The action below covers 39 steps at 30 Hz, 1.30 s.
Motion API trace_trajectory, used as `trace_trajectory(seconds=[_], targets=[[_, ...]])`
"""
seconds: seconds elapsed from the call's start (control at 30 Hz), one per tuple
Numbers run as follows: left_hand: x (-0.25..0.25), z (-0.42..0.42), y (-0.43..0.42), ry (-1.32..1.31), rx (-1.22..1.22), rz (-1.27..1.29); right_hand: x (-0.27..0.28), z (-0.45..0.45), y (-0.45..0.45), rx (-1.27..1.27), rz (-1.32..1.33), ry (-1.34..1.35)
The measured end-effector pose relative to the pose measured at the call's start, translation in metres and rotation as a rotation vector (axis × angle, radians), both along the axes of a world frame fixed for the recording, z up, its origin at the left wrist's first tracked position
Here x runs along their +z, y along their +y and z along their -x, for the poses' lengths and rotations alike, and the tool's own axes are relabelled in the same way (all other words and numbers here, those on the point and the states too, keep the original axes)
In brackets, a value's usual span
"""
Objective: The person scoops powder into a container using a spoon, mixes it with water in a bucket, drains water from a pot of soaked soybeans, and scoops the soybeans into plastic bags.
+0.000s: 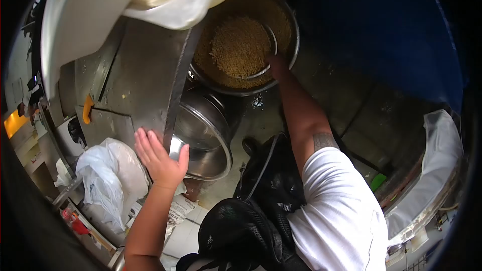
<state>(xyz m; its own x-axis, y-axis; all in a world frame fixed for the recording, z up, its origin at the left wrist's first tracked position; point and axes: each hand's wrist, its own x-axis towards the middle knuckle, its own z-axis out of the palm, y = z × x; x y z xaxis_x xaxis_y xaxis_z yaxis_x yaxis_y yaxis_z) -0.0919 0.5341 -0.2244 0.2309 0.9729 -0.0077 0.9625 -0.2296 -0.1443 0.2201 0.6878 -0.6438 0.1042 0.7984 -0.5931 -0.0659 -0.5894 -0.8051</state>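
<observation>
My left hand lies with its fingers spread on the edge of the metal table, and nothing is in it. Farther off, my right hand reaches into a large metal basin and closes on the rim of a smaller round container. Small yellowish grains fill that container, and more lie around it in the basin. The fingers of my right hand are partly in shadow. An empty-looking metal pot sits tilted below the table edge, between my two hands.
White plastic bags sit left of my left hand. An orange object is on the metal table. White sheeting or a container hangs at the top. A large blue surface stands at the right, above a white-lined container. The floor looks wet.
</observation>
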Motion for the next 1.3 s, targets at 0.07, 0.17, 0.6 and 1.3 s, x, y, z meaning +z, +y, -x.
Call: trace_trajectory(seconds=[0.07,0.17,0.6,1.3], targets=[[0.000,0.000,-0.003,-0.004,0.025,-0.022,-0.010,-0.019,-0.018,-0.023,0.141,0.129],[0.003,0.002,-0.006,-0.046,0.055,-0.067,0.057,-0.042,-0.048,-0.158,0.178,0.265],[0.100,0.040,-0.068,-0.836,0.160,-0.098,0.444,-0.050,-0.176,-0.092,0.010,0.362],[0.172,0.194,-0.131,-0.913,0.684,-0.303,0.620,0.232,-0.169,0.509,0.205,0.476]])
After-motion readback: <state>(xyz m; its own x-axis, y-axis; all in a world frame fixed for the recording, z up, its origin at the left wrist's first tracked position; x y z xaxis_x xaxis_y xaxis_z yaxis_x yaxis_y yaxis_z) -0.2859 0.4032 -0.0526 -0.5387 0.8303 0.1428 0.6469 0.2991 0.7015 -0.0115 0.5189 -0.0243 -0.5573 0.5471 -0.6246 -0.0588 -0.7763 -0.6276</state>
